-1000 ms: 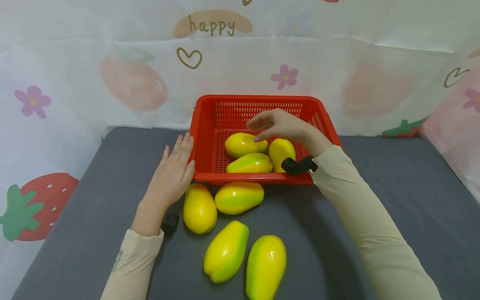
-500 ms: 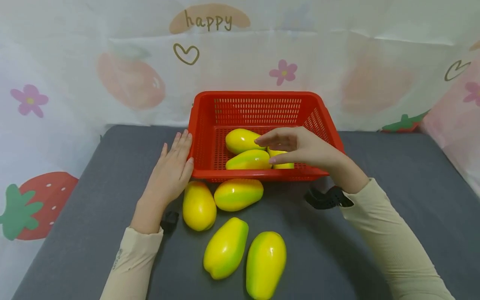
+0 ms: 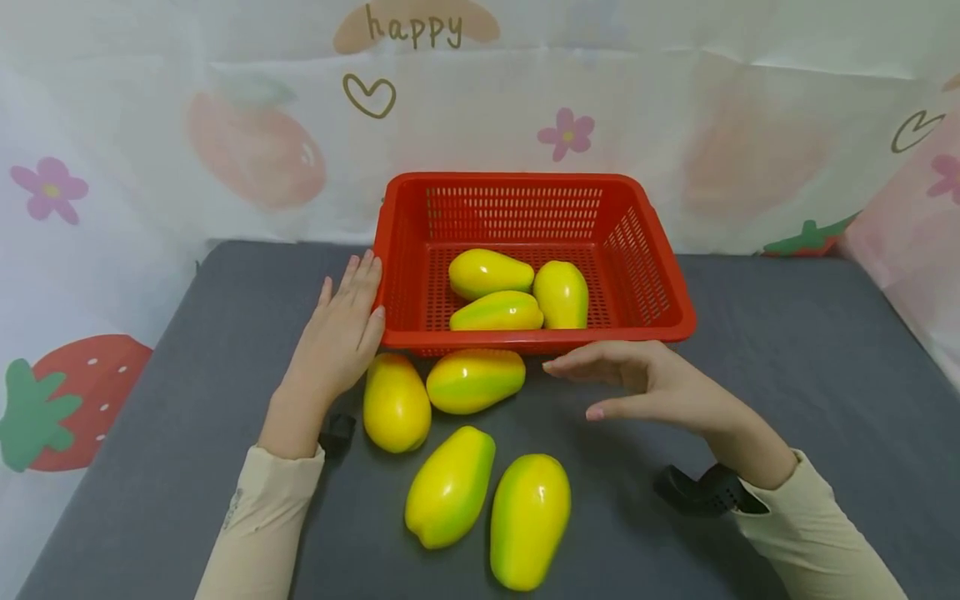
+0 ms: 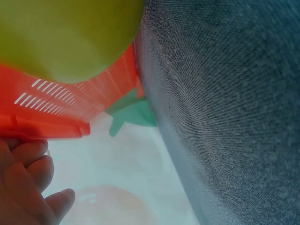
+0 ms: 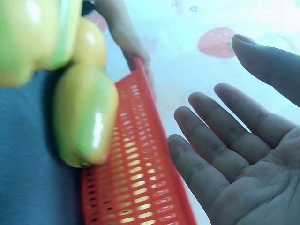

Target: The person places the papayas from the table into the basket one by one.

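Note:
A red plastic basket (image 3: pixel 660 250) with slotted walls stands at the back of the table and holds three yellow-green papayas (image 3: pixel 561 293). My left hand (image 3: pixel 335 337) rests with straight fingers against the basket's left side. My right hand (image 3: pixel 660 387) hovers in front of the basket's right half, fingers loosely bent and thumb apart, with nothing in it. To its left a papaya (image 3: pixel 476 381) lies against the basket's front, beside another papaya (image 3: pixel 396 403). Nearer the front lie a tilted papaya (image 3: pixel 450 487) and one more papaya (image 3: pixel 529 522). The right wrist view shows the right palm (image 5: pixel 262 187) bare.
Grey cloth (image 3: pixel 225 358) covers the table. Behind it hangs a pale printed curtain (image 3: pixel 465 108) with fruit and flower pictures, close to the basket's back. A black wrist camera (image 3: pixel 705 490) sits below the right hand.
My right hand has come out from above the basket, moving toward me and to the right, uncovering the papayas inside. The left hand has stayed at the basket's side. The head view has tilted slightly.

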### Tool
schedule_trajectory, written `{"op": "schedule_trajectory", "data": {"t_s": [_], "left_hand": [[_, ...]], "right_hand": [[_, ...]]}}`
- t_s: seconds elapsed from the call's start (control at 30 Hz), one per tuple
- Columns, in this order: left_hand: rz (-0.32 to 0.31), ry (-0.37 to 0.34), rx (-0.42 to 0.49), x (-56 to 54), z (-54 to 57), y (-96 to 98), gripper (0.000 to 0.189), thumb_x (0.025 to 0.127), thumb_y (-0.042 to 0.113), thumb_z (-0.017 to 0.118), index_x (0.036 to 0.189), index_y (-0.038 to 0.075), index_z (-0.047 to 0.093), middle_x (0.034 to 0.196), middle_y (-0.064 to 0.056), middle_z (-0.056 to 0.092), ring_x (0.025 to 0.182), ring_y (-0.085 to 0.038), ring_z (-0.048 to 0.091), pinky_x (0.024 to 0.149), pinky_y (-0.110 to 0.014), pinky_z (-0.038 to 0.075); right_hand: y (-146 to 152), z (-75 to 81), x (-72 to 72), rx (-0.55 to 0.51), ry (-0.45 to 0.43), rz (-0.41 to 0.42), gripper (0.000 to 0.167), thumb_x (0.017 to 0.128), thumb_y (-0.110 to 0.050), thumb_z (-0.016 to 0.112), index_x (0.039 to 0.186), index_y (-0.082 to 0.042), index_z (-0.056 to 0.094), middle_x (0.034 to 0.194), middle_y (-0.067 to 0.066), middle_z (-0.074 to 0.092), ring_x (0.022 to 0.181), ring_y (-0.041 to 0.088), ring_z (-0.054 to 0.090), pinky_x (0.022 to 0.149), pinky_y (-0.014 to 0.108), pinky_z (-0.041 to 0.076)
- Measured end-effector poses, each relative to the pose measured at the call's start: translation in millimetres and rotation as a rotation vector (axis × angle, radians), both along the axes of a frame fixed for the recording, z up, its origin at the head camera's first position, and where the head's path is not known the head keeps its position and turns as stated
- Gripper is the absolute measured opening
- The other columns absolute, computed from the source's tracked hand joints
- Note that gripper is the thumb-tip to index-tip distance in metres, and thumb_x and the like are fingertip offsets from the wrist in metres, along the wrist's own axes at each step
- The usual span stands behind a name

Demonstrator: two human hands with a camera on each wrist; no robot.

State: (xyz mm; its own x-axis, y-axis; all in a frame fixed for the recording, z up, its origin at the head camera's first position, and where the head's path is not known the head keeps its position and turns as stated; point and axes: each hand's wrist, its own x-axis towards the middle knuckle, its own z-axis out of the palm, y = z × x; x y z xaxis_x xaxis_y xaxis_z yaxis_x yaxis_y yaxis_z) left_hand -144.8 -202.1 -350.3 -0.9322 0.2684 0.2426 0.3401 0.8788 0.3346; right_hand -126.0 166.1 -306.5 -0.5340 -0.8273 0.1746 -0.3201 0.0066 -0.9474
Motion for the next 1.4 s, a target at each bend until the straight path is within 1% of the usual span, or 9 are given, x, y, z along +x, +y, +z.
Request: {"op": "schedule_trajectory", "data": {"t_s": [0.2,0.27,0.4,0.6,0.73,0.9,1.0,1.17,1.4], "left_hand": [[0.006,-0.012,-0.006,0.8,2.5,0.3,0.056,0.101,0.023,0.029,0.150,0.001,0.012,0.157,-0.013,0.011,0.144,-0.027,0.005,0.113,-0.053,0.004],[0.006,-0.010,-0.006,0.9,2.7,0.6,0.056,0.101,0.023,0.029,0.150,0.001,0.012,0.157,-0.014,0.011,0.144,-0.027,0.006,0.113,-0.053,0.004],[0.005,-0.004,-0.002,0.4,1.0,0.7,0.056,0.101,0.023,0.029,0.150,0.001,0.013,0.157,-0.014,0.012,0.144,-0.027,0.006,0.113,-0.053,0.005],[0.004,-0.005,-0.003,-0.4,0.9,1.3,0.056,0.101,0.023,0.029,0.150,0.000,0.013,0.156,-0.014,0.012,0.144,-0.027,0.006,0.113,-0.053,0.005],[0.002,-0.013,-0.004,-0.4,1.2,1.4,0.056,0.101,0.023,0.028,0.150,0.001,0.012,0.156,-0.014,0.011,0.144,-0.027,0.006,0.113,-0.053,0.004],[0.003,-0.013,0.000,-0.7,0.8,1.0,0.056,0.101,0.023,0.028,0.151,0.001,0.012,0.157,-0.013,0.011,0.144,-0.027,0.006,0.113,-0.053,0.005],[0.003,-0.009,0.002,-0.9,0.9,1.0,0.056,0.101,0.022,0.029,0.151,0.001,0.012,0.157,-0.013,0.011,0.144,-0.027,0.006,0.113,-0.054,0.005],[0.001,-0.005,0.002,-0.8,1.9,0.9,0.056,0.101,0.022,0.029,0.150,0.001,0.013,0.157,-0.014,0.011,0.144,-0.028,0.006,0.113,-0.053,0.005],[0.000,-0.004,-0.001,-0.6,1.5,0.5,0.056,0.101,0.022,0.029,0.150,0.001,0.012,0.157,-0.013,0.011,0.144,-0.027,0.006,0.113,-0.053,0.005]], "right_hand": [[9,-10.7,20.0,0.046,-0.057,-0.012,0.046,0.083,0.009,0.063,0.128,0.001,0.053,0.130,0.020,0.054,0.123,0.026,0.049,0.098,0.035,0.043],[11,-14.7,24.8,0.056,-0.068,-0.012,0.046,0.083,0.009,0.063,0.127,0.000,0.053,0.130,0.019,0.054,0.123,0.025,0.049,0.098,0.034,0.043],[15,-22.0,32.1,0.051,-0.083,0.010,0.046,0.083,0.010,0.063,0.127,0.001,0.053,0.130,0.016,0.055,0.123,0.025,0.050,0.099,0.034,0.043],[18,-27.6,40.0,0.092,-0.098,0.043,0.045,0.085,0.008,0.062,0.128,-0.003,0.055,0.127,0.015,0.057,0.118,0.026,0.053,0.100,0.034,0.042],[18,-30.9,43.2,0.113,-0.086,0.096,0.044,0.086,0.004,0.062,0.129,-0.004,0.055,0.125,0.015,0.058,0.116,0.027,0.054,0.099,0.035,0.043],[17,-35.0,44.8,0.139,-0.009,0.136,0.043,0.088,-0.005,0.064,0.129,-0.004,0.054,0.125,0.011,0.060,0.115,0.025,0.055,0.097,0.035,0.044],[17,-35.9,45.2,0.155,0.006,0.132,0.042,0.089,-0.005,0.063,0.130,-0.005,0.054,0.125,0.009,0.059,0.115,0.025,0.055,0.097,0.035,0.044],[15,-34.9,46.1,0.190,-0.024,0.111,0.042,0.092,-0.005,0.059,0.133,-0.005,0.052,0.130,0.008,0.057,0.119,0.024,0.053,0.098,0.038,0.044],[11,-38.6,45.9,0.246,-0.042,0.066,0.042,0.095,-0.007,0.054,0.137,-0.010,0.050,0.136,0.003,0.052,0.125,0.022,0.048,0.102,0.030,0.039]]}}
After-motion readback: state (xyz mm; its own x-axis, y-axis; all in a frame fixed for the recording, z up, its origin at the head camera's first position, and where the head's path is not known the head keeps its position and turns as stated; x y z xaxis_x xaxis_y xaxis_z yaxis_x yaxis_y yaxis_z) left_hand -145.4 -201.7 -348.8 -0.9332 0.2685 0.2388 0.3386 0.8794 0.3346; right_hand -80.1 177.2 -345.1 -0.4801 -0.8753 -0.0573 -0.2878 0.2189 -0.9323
